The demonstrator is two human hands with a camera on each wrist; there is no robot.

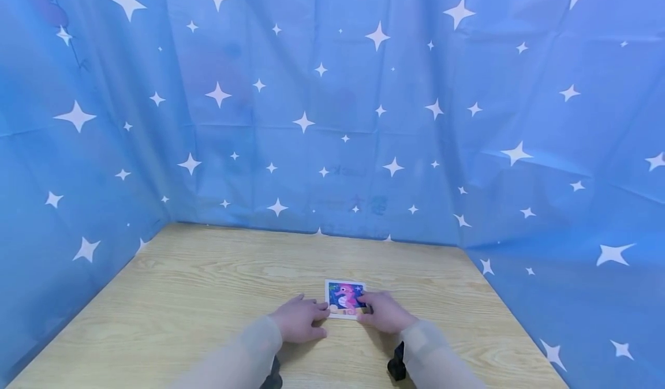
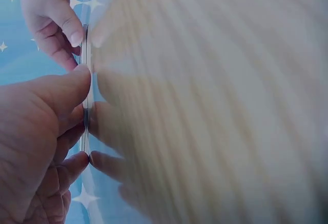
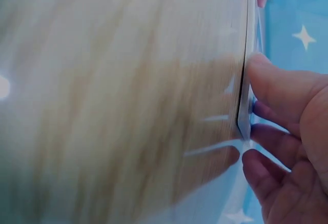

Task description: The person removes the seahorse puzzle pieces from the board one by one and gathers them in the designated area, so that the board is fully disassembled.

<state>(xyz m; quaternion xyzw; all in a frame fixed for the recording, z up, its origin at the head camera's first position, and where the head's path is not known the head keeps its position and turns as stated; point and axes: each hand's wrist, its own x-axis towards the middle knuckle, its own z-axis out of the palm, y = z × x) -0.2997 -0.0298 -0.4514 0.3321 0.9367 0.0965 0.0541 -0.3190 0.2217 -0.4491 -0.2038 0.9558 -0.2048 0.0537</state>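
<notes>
A square picture card with a pink seahorse on dark blue and a white border lies flat on the wooden table. At its left edge the left hand touches it with extended fingertips, the thumb spread apart on the table side. The right hand rests its fingers on the card's right side, its thumb by the lower right corner. Both wrist views show the card edge-on as a thin strip, with the right thumb against its near edge. The card's underside is hidden.
The light wood-grain table stretches around the hands. A blue curtain with white stars hangs behind it and along both sides. Dark wrist devices sit under the sleeves.
</notes>
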